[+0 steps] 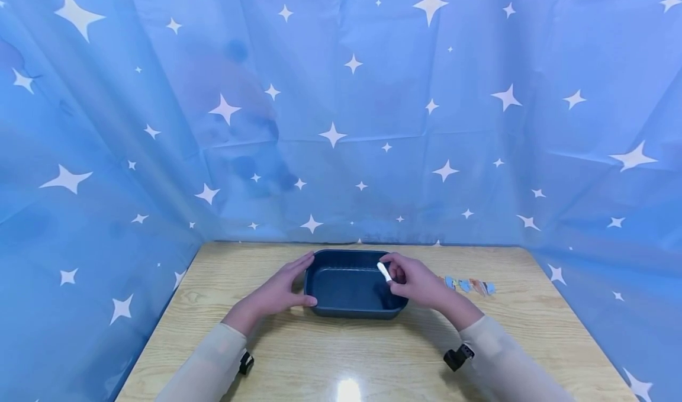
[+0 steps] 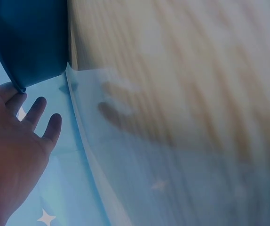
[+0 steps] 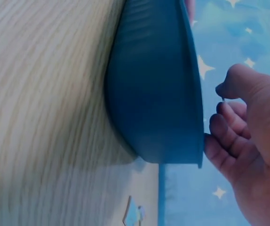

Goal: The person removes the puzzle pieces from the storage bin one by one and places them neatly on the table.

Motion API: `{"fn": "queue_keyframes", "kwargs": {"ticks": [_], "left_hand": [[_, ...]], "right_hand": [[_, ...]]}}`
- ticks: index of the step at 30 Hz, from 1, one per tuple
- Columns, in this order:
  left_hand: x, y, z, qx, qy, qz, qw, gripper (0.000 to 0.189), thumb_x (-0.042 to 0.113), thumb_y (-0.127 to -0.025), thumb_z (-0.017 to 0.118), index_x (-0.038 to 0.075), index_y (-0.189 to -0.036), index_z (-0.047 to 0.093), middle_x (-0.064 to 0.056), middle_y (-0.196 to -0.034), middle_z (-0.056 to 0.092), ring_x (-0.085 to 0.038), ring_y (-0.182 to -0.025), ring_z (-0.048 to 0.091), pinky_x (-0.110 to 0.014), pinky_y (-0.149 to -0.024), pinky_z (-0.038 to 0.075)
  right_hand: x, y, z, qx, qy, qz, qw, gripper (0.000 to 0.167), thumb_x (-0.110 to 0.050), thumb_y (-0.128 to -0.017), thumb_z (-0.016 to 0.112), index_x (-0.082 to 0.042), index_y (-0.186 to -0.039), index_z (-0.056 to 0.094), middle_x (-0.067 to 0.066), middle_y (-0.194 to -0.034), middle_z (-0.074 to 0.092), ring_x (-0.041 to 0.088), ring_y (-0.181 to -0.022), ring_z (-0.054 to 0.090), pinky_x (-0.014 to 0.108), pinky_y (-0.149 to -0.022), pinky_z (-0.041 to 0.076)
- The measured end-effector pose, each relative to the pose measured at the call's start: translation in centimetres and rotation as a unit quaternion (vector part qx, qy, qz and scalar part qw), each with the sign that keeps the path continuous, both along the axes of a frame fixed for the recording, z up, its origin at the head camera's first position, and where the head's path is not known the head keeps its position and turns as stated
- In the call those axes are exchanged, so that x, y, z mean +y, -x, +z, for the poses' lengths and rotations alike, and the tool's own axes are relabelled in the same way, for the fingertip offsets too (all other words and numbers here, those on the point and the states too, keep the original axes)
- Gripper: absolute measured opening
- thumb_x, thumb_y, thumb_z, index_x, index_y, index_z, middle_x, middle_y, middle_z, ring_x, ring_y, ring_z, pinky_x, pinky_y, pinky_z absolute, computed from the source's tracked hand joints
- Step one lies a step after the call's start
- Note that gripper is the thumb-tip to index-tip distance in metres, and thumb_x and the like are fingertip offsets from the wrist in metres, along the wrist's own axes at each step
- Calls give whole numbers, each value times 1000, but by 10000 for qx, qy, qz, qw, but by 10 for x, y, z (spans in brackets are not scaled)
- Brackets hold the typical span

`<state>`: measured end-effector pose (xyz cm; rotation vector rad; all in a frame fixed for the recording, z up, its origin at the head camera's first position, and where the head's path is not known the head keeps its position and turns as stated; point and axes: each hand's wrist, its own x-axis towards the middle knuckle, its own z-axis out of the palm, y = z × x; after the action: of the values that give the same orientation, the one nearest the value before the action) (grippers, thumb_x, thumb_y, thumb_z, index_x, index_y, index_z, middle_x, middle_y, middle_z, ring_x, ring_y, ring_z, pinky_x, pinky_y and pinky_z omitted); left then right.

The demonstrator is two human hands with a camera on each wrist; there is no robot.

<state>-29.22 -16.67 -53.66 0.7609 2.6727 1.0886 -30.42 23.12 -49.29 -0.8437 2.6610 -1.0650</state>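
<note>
A dark blue rectangular tray (image 1: pixel 348 313) with raised walls stands on the table. At its left end my left hand (image 1: pixel 285 286) holds it, thumb at the near corner and fingers along the far corner. In the left wrist view the left hand (image 2: pixel 19 146) has some fingertips right at the tray's rim and the others spread away from it. My right hand (image 1: pixel 418 280) pinches a small white elongated piece (image 1: pixel 383 271) over the tray's right end. Thumb and index meet in the right wrist view, where the right hand (image 3: pixel 252 127) stands close beside the tray wall (image 3: pixel 158 94).
Several small flat picture pieces (image 1: pixel 465 285) in blue and orange lie on the wooden table (image 1: pixel 298 360), right of the tray. Behind the table and at its sides hangs a blue curtain (image 1: pixel 319 171) with white stars. Each forearm wears a dark wrist camera (image 1: pixel 458 357).
</note>
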Motion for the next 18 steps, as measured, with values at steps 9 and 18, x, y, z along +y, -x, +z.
{"fn": "queue_keyframes", "kwargs": {"ticks": [9, 18], "left_hand": [[2, 1, 1, 103, 13, -43, 9999, 107, 47, -97, 86, 14, -177, 25, -2, -185, 17, -40, -168, 18, -65, -132, 25], [2, 0, 1, 135, 19, -32, 9999, 106, 41, -96, 88, 13, -177, 25, -3, -185, 18, -40, -168, 19, -65, -132, 25]], "right_hand": [[23, -4, 5, 351, 154, -213, 9990, 50, 1, -100, 73, -4, -149, 59, -3, -94, 59, 13, -75, 53, 30, -71, 52], [47, -9, 2, 480, 308, -513, 9971, 52, 3, -98, 76, -3, -148, 60, -3, -94, 60, 13, -74, 55, 28, -69, 54]]}}
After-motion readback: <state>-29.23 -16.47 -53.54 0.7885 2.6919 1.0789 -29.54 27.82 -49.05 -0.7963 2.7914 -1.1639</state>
